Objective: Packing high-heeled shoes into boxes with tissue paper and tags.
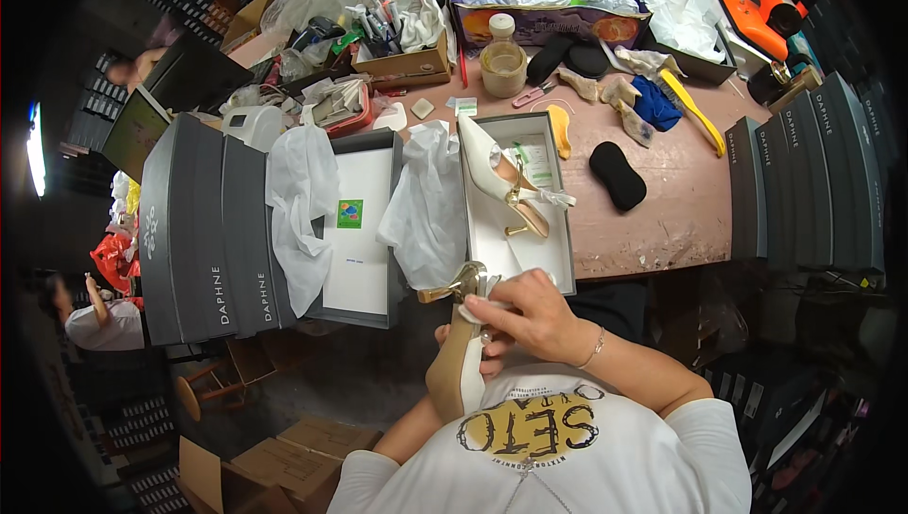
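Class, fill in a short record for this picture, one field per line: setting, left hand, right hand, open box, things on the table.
Setting: cluttered pink worktable, seen from above
Left hand: grips a cream high-heeled shoe with a gold heel, sole towards the camera
Right hand: presses a small white cloth against the shoe near the heel
Open box: grey cardboard shoebox holding the matching cream shoe
Things on the table: black oval pad, yellow brush, clear jar with a white cap, crumpled white tissue paper

Two cream shoes (pixel 459 363), two open boxes (pixel 515 202), one jar (pixel 502 60).
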A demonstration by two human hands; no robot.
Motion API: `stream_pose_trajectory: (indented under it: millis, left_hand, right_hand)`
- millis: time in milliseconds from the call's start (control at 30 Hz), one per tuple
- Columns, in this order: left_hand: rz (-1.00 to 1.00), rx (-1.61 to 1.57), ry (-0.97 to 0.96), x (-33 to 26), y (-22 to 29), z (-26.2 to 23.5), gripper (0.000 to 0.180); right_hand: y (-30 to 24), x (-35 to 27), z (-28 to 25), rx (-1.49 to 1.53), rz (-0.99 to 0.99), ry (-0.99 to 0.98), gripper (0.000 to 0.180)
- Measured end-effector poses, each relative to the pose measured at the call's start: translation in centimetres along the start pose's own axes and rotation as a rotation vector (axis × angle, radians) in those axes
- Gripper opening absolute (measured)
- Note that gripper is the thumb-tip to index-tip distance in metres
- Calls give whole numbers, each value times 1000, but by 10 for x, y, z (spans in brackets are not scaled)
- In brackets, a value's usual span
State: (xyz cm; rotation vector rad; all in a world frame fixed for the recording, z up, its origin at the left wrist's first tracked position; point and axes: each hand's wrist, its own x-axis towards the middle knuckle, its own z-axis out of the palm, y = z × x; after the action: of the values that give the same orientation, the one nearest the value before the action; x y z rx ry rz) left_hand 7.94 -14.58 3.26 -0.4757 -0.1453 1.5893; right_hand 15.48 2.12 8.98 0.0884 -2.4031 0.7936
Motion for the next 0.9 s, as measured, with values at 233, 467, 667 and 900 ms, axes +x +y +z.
stream_pose_trajectory:
  millis: [233, 467, 667, 900]
  left_hand:
    - [-94, -40, -85, -8, 9, -21, 57]
    - [-139, 30, -161, -1, 11, -24, 57]
    - [-73, 343, -280, 12, 10, 33, 84]
    - [-62, 1034, 154, 10, 48, 74, 76]
  right_hand:
    - [-2, 2, 8, -51, 99, 21, 53]
    - [30, 4, 14, -227, 143, 49, 44]
    - [48, -9, -7, 518, 640, 102, 35]
    - [44, -37, -21, 905, 934, 295, 27]
